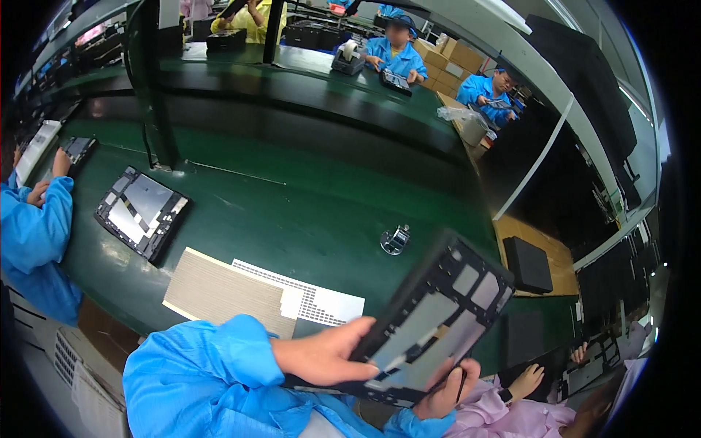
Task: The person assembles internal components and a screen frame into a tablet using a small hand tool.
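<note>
L hand (pixel 325 358) gripped tablet frame (pixel 431 321) at its 9 o'clock edge; R hand (pixel 445 387) clasped bottom edge w/ thin tool. Frame held tilted above belt (pixel 292 212). Looked like inspection step; next needs steady grip. Second frame (pixel 142 212) at 10 o'clock.

Plenty of open green surface (pixel 292 212) ahead, honestly. Only the small clear tape dispenser (pixel 395 239), the paper sheets (pixel 248 292) and a spare tablet frame (pixel 142 212) at left get in the way.

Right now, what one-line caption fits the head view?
Both hands, left hand and right hand, hold a dark tablet frame above a green workbench.
</note>
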Demonstrator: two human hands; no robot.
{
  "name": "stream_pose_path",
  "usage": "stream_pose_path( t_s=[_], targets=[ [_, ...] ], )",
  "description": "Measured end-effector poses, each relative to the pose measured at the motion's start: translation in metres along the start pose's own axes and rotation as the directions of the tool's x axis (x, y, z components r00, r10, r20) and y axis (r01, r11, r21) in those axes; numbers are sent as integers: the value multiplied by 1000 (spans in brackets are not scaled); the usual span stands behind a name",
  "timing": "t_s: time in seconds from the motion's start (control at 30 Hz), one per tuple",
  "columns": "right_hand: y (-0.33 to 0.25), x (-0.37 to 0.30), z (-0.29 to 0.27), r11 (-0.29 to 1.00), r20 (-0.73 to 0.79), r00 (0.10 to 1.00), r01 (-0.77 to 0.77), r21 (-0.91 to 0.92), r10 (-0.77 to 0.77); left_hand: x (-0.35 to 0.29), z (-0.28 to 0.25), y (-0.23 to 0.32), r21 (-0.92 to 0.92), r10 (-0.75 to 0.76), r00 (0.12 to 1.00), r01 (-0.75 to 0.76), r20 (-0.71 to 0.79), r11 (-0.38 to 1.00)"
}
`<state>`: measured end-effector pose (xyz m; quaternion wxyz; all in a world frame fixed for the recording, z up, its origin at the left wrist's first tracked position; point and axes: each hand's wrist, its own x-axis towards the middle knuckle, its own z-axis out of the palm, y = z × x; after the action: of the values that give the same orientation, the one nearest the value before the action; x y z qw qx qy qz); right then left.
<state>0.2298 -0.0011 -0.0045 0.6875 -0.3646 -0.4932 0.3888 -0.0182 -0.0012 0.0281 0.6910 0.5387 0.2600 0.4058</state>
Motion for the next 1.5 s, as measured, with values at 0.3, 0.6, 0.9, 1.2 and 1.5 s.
stream_pose_path(
  t_s=[0.3,0.6,0.9,1.2,1.5],
  targets=[
    [62,122,110,565,441,894,407,-718,-84,-53,-98,15,-257,49,738,-296,-673,920],
    [97,126,135,592,407,914,328,-736,-1,-62,-123,7,-200,-19,615,-227,-788,953],
    [104,128,140,596,434,898,385,-705,-66,-58,-125,4,-220,-22,631,-238,-776,946],
    [103,135,146,581,406,914,341,-739,-20,-58,-127,1,-236,-45,628,-225,-777,945],
    [107,123,141,566,393,918,351,-746,-51,-62,-127,-3,-156,13,651,-200,-759,967]
  ],
)
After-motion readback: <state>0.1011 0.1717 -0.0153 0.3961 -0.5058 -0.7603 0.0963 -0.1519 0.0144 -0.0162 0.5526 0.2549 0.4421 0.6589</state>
